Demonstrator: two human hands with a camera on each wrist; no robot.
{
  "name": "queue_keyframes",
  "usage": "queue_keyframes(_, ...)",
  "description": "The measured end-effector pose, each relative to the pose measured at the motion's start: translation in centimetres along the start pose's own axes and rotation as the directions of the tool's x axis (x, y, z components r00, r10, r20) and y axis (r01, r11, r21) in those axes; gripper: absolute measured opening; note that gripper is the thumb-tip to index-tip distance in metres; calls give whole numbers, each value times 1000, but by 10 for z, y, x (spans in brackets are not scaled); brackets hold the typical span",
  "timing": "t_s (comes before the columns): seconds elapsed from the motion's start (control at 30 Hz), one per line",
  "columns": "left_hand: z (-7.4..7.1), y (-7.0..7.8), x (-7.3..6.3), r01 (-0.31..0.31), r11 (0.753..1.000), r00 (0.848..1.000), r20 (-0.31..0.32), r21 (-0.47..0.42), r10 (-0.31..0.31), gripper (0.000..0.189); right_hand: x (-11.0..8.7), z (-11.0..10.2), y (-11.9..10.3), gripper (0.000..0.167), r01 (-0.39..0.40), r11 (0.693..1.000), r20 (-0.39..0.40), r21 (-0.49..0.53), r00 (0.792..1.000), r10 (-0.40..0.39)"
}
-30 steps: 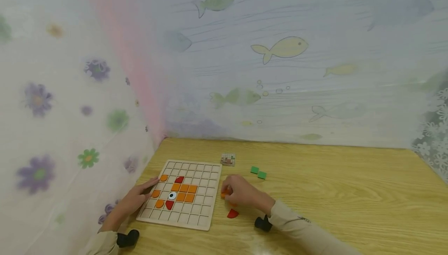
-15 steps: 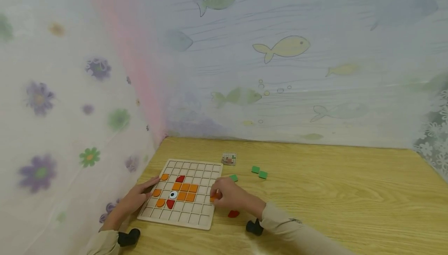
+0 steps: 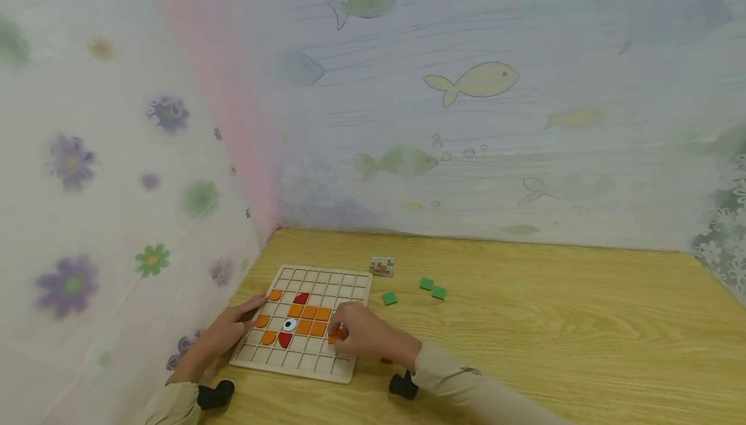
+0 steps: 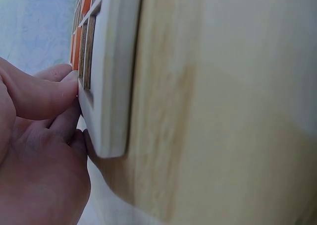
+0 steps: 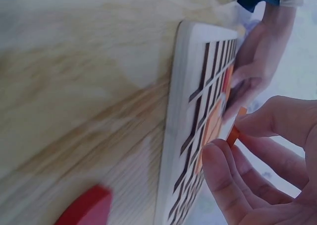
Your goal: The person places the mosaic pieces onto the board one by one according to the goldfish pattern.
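A pale wooden grid board (image 3: 291, 357) lies at the table's left side. On it sit orange square tiles (image 3: 309, 313), orange rounded pieces (image 3: 268, 337), two red pieces (image 3: 301, 298) and a white eye disc (image 3: 289, 325). My left hand (image 3: 227, 328) rests against the board's left edge with fingers extended; in the left wrist view its thumb touches the board's side. Over the board's right part, my right hand (image 3: 364, 329) pinches an orange tile (image 5: 233, 135) between thumb and fingers, tilted just above the grid and partly hidden by the fingers.
Three green square tiles (image 3: 427, 284) lie right of the board. A small pattern card (image 3: 382, 265) is at its far right corner. One red piece (image 5: 89, 207) lies on the wood tabletop (image 3: 553, 321) near the right wrist. Printed curtains hang behind and at the left.
My right hand has carried the orange tile left from the table onto the board's right part, uncovering a green tile. The left hand stays at the board's edge.
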State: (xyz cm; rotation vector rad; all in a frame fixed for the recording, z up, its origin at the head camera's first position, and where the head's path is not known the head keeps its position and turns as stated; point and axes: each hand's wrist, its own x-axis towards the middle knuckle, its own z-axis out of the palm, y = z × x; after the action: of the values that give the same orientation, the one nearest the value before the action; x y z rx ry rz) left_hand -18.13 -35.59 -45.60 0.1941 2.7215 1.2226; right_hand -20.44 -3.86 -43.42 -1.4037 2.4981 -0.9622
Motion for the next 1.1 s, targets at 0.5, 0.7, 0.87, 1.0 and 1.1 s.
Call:
queue_keyframes(0.5,0,-2,2,9,1000,1000,-9,28,-9,56,25,22,-17,6,13,1000,-11,12,1000,-12)
queue_keyframes(0.7,-2,0,1,1,1000,1000,-9,17,0,55,37,28,-24,8,6,1000,-21,1,1000,-6)
queue_keyframes(0.87,-2,1,1,-13,1000,1000,-17,27,14,54,44,35,-28,9,23,999,-38,-24,999,-23)
queue_keyframes(1.0,-2,2,0,-8,1000,1000,-19,17,9,53,48,42,-29,21,10,1000,-30,-7,1000,-10)
queue_keyframes(1.1,-1,1,-1,3,1000,1000,-23,12,-2,52,49,47,-30,28,-11,1000,-25,9,1000,11)
